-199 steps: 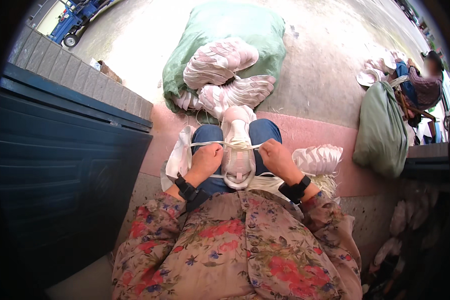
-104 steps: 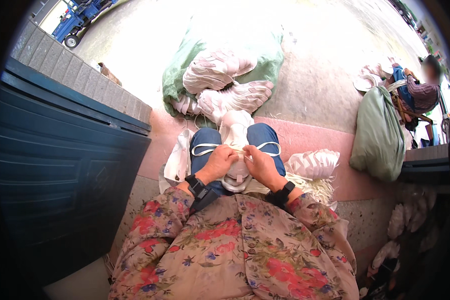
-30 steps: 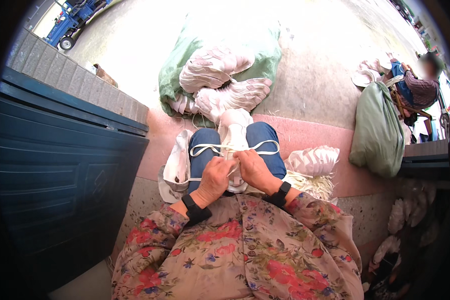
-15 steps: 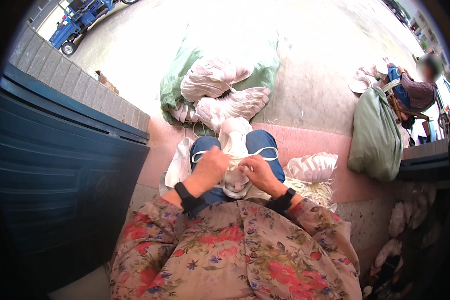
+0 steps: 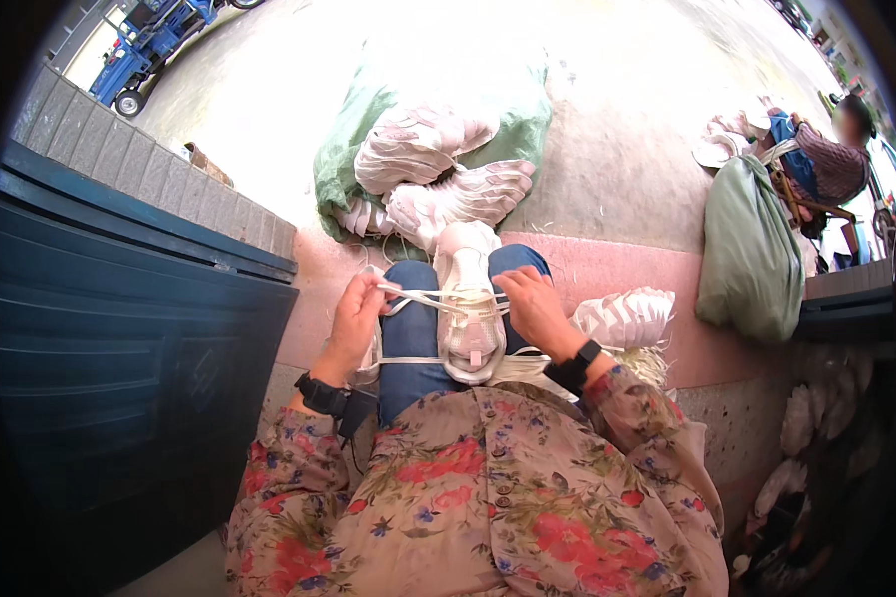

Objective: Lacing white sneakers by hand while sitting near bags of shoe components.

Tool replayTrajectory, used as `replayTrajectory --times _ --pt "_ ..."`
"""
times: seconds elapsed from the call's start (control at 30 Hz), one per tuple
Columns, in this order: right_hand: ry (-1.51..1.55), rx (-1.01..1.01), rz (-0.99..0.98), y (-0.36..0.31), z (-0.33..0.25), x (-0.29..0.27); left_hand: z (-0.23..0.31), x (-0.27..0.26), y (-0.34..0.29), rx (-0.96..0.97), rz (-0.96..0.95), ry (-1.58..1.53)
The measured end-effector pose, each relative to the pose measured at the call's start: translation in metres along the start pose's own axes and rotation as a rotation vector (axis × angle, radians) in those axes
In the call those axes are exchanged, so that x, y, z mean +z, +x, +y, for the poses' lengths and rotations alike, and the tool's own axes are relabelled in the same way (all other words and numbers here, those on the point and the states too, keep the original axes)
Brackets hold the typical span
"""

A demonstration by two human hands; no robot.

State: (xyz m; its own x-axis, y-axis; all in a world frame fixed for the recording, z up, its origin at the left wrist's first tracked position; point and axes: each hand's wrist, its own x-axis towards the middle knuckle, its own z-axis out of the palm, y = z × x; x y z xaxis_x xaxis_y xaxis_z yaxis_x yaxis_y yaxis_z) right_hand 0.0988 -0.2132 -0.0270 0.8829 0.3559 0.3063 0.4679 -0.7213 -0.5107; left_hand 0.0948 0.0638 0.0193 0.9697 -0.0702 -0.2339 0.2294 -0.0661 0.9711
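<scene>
Midway across the frame, a pale shoe rests between knees in blue trousers; the left hand, left of centre, has thumb and fingers closed on a white lace stretched over it, while the right hand, right of centre, bends its fingers beside the lacing (whether they pinch it, I cannot tell)

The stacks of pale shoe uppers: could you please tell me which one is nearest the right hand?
The stack just to the right of the right hand, beside cream strands; the two stacks by the wide green sack lie farther ahead.
</scene>
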Motion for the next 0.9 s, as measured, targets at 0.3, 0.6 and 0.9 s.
replayTrajectory --times 0.3,0.6,0.9 --pt "-0.351 -0.089 -0.322 0.018 0.014 0.005 0.039 0.016 -0.011 -0.235 -0.177 -0.552" --pt "0.175 0.313 -0.349 0.015 0.002 0.008 0.109 -0.163 -0.039 0.039 0.22 -0.677" --pt "0.254 0.353 -0.562 -0.018 -0.006 -0.018 0.087 -0.199 -0.01 0.061 0.211 -0.842"
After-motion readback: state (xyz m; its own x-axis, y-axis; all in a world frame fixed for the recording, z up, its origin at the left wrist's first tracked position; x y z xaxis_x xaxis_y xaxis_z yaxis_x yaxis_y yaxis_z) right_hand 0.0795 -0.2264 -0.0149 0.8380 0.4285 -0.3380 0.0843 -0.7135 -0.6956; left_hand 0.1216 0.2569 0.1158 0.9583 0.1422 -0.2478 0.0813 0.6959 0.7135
